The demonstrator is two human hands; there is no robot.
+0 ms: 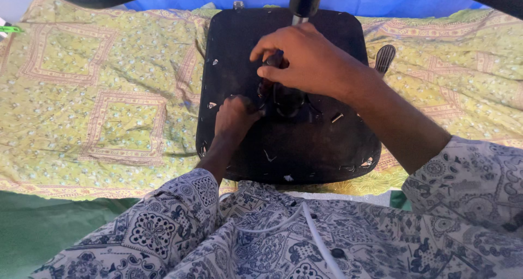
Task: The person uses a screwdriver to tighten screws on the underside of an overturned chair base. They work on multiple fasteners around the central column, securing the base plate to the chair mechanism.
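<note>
I saw an upturned black chair seat (283, 148) lying flat on the bed, its underside facing me, rounded at the corners and scuffed with pale nicks along the edges. At its middle sat a dark metal mechanism (286, 102), partly hidden, with a black column (305, 1) rising from it toward the camera. A small black lever paddle (385, 57) stuck out past the seat's right edge. A short silvery bolt (338, 117) lay on the underside just right of the mechanism.

A black seat base (283, 148) lies on yellow-green floral cloth (98, 93); sleeves (174, 224) are blue-and-white patterned.
</note>
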